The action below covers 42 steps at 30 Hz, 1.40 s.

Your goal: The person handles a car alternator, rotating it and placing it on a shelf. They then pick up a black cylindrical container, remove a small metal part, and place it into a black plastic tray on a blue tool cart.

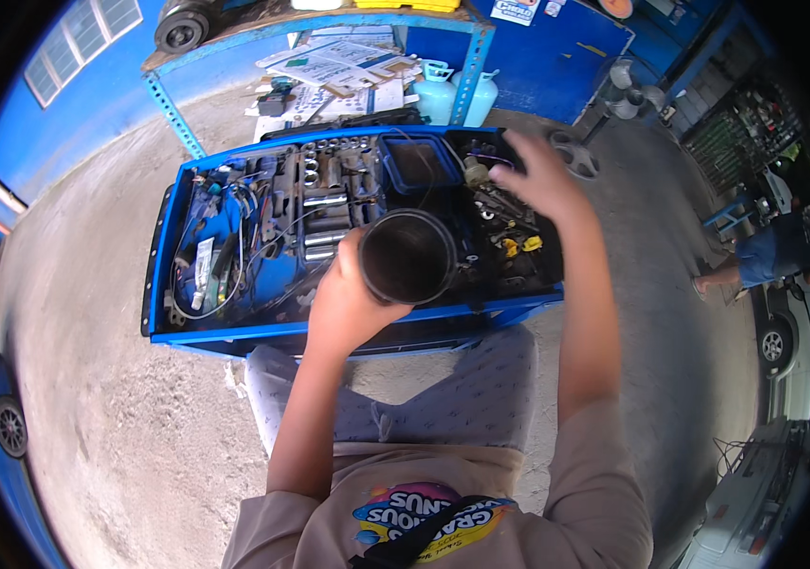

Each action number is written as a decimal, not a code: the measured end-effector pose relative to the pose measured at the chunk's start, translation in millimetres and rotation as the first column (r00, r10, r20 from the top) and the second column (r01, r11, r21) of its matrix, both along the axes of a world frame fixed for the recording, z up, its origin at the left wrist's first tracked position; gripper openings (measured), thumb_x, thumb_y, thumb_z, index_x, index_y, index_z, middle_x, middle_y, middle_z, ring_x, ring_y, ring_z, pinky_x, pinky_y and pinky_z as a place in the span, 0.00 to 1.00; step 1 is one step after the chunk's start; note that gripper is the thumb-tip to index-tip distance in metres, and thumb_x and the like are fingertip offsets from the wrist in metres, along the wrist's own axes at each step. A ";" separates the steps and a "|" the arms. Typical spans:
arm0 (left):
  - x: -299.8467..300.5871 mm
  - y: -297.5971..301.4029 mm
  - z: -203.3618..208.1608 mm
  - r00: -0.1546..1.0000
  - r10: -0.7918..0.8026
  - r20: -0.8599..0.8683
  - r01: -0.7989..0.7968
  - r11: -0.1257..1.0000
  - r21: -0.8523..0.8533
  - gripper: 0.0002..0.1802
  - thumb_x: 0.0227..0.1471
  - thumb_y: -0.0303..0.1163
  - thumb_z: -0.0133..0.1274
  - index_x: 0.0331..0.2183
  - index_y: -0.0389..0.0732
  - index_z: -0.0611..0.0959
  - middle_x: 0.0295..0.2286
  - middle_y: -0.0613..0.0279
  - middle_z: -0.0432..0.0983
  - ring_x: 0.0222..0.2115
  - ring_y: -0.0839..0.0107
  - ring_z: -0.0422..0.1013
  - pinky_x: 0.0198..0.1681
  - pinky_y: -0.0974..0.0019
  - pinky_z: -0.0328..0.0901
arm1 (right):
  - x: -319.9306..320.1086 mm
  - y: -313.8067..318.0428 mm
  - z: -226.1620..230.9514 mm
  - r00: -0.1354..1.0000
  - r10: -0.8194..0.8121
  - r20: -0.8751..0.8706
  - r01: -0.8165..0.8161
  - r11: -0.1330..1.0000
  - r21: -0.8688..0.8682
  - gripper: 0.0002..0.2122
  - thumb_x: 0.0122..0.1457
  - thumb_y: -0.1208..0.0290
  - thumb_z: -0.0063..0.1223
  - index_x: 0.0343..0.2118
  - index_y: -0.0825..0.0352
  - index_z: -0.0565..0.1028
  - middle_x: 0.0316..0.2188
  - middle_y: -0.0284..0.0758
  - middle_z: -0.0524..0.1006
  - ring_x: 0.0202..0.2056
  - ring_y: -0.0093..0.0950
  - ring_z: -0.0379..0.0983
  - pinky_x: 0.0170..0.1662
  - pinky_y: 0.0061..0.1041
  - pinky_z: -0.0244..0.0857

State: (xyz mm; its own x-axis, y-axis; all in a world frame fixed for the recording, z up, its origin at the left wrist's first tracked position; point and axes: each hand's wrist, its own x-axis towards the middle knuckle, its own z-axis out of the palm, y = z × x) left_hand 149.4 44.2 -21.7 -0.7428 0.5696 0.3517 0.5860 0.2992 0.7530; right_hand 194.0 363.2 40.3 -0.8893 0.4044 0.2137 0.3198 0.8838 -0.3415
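My left hand (pixel 346 302) is wrapped round a dark, round cup-like container (pixel 409 254), held up over the near middle of a blue tool tray (pixel 170 256). Its mouth faces up, and the dark inside hides any contents. At the tray's far right corner, my right hand (pixel 549 185) is slightly blurred, thumb and fingers apart, with nothing seen in it. Below that hand lie loose metal parts (pixel 500 207) and small yellow pieces (pixel 521 247). Chrome sockets (pixel 327 239) fill the middle section, and a white tube (pixel 203 264) lies among cables on the left.
A blue-rimmed bin (pixel 419 163) sits at the tray's far middle. Beyond stands a metal shelf (pixel 476 71), with papers (pixel 338 68) and light-blue gas cylinders (pixel 435 95) beneath. A wheel cover (pixel 575 156) lies on the floor; another person (pixel 770 258) is far right, near parked vehicles.
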 end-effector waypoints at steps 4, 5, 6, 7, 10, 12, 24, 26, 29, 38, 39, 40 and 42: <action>1.1 0.6 0.9 1.000 0.019 -0.019 -0.018 1.000 0.022 0.54 0.31 0.40 0.75 0.56 0.39 0.61 0.43 0.39 0.77 0.43 0.41 0.76 0.43 0.50 0.72 | 6.1 1.4 -56.5 0.992 0.074 0.105 -0.101 0.957 0.272 0.29 0.57 0.54 0.60 0.60 0.58 0.68 0.57 0.44 0.67 0.58 0.47 0.64 0.59 0.48 0.59; 1.1 1.4 0.7 1.000 0.011 -0.017 -0.010 1.000 0.024 0.54 0.31 0.40 0.75 0.56 0.39 0.61 0.43 0.39 0.77 0.43 0.41 0.76 0.43 0.50 0.72 | 7.5 0.9 -59.0 0.991 0.071 0.110 -0.098 0.959 0.267 0.27 0.57 0.55 0.60 0.58 0.59 0.70 0.54 0.43 0.69 0.56 0.45 0.66 0.57 0.48 0.61; 0.9 0.7 0.9 1.000 0.009 -0.010 -0.009 1.000 0.019 0.54 0.31 0.40 0.75 0.56 0.38 0.61 0.43 0.39 0.77 0.43 0.41 0.76 0.44 0.51 0.72 | 8.3 -3.4 -60.5 0.995 0.058 0.076 -0.077 0.956 0.284 0.25 0.57 0.55 0.60 0.55 0.61 0.71 0.51 0.42 0.71 0.53 0.44 0.67 0.55 0.47 0.63; 0.6 -0.6 1.2 1.000 0.004 -0.005 -0.004 1.000 0.008 0.54 0.31 0.40 0.75 0.56 0.38 0.61 0.43 0.40 0.77 0.44 0.41 0.76 0.44 0.51 0.72 | 8.3 -9.3 -60.9 0.993 0.038 0.116 -0.071 0.954 0.291 0.23 0.57 0.56 0.60 0.52 0.62 0.72 0.49 0.41 0.71 0.52 0.43 0.68 0.53 0.47 0.63; -2.8 -2.5 1.9 0.997 -0.074 0.024 0.073 0.996 0.057 0.55 0.30 0.37 0.77 0.56 0.39 0.60 0.46 0.41 0.76 0.47 0.45 0.75 0.48 0.53 0.71 | 3.3 -21.3 -54.5 0.997 0.020 0.076 -0.048 0.917 0.396 0.15 0.58 0.60 0.58 0.39 0.66 0.72 0.43 0.39 0.71 0.48 0.40 0.69 0.50 0.45 0.66; -5.0 -3.9 2.1 0.990 -0.141 0.007 0.139 0.984 0.107 0.54 0.30 0.35 0.77 0.55 0.40 0.60 0.49 0.43 0.75 0.49 0.47 0.74 0.51 0.54 0.70 | 0.4 -23.5 -52.1 0.997 0.019 0.068 -0.044 0.922 0.385 0.15 0.58 0.60 0.58 0.40 0.67 0.72 0.43 0.39 0.72 0.47 0.41 0.69 0.49 0.43 0.67; -6.6 -3.8 3.1 0.970 -0.242 -0.032 0.244 0.961 0.132 0.51 0.32 0.33 0.77 0.52 0.39 0.60 0.54 0.44 0.71 0.53 0.47 0.72 0.55 0.54 0.68 | 4.0 -11.6 -57.2 0.987 0.161 -0.020 -0.138 0.896 0.422 0.10 0.59 0.68 0.54 0.37 0.68 0.69 0.39 0.42 0.73 0.42 0.42 0.75 0.43 0.39 0.73; -5.6 -4.3 3.8 0.975 -0.224 -0.005 0.223 0.968 0.116 0.51 0.32 0.33 0.76 0.52 0.39 0.60 0.53 0.44 0.71 0.53 0.47 0.71 0.54 0.55 0.68 | 6.9 -14.1 -51.7 0.993 0.110 -0.048 -0.083 0.916 0.391 0.10 0.59 0.69 0.54 0.38 0.69 0.69 0.39 0.43 0.72 0.42 0.43 0.75 0.42 0.40 0.73; -5.2 -3.7 4.3 0.979 -0.202 0.040 0.198 0.976 0.088 0.54 0.30 0.34 0.77 0.54 0.39 0.59 0.48 0.42 0.74 0.51 0.46 0.72 0.54 0.54 0.67 | 10.6 -24.2 -31.2 0.975 0.044 -0.219 0.027 0.950 0.311 0.11 0.59 0.70 0.53 0.40 0.69 0.69 0.39 0.44 0.72 0.41 0.45 0.75 0.42 0.41 0.72; -8.1 -3.2 3.8 0.970 -0.170 0.171 0.159 0.984 0.079 0.54 0.29 0.30 0.75 0.54 0.37 0.60 0.46 0.42 0.75 0.48 0.45 0.73 0.52 0.55 0.68 | 33.9 -132.8 17.7 0.868 0.466 -0.171 -0.454 0.885 0.107 0.10 0.56 0.75 0.54 0.40 0.70 0.69 0.37 0.44 0.70 0.38 0.47 0.72 0.40 0.41 0.67; -7.8 -3.5 4.0 0.975 -0.171 0.143 0.160 0.984 0.082 0.53 0.29 0.29 0.75 0.54 0.37 0.60 0.45 0.42 0.75 0.48 0.46 0.73 0.52 0.55 0.68 | 34.5 -139.9 17.9 0.860 0.499 -0.109 -0.486 0.865 0.124 0.10 0.55 0.75 0.55 0.39 0.70 0.70 0.36 0.43 0.70 0.38 0.45 0.72 0.40 0.40 0.67; -7.1 -3.7 4.2 0.979 -0.170 0.113 0.161 0.983 0.085 0.53 0.29 0.29 0.74 0.54 0.37 0.60 0.45 0.42 0.75 0.48 0.46 0.73 0.52 0.55 0.68 | 34.8 -145.7 17.5 0.879 0.475 -0.044 -0.458 0.866 0.202 0.09 0.54 0.76 0.57 0.36 0.69 0.70 0.35 0.40 0.70 0.36 0.43 0.73 0.40 0.39 0.68; -5.9 -3.9 4.3 0.980 -0.174 0.099 0.162 0.980 0.119 0.52 0.29 0.28 0.74 0.54 0.37 0.61 0.44 0.42 0.75 0.48 0.46 0.73 0.52 0.55 0.68 | 34.9 -152.4 17.2 0.886 0.463 -0.025 -0.442 0.860 0.255 0.09 0.54 0.77 0.57 0.37 0.69 0.71 0.35 0.39 0.70 0.37 0.42 0.73 0.41 0.39 0.69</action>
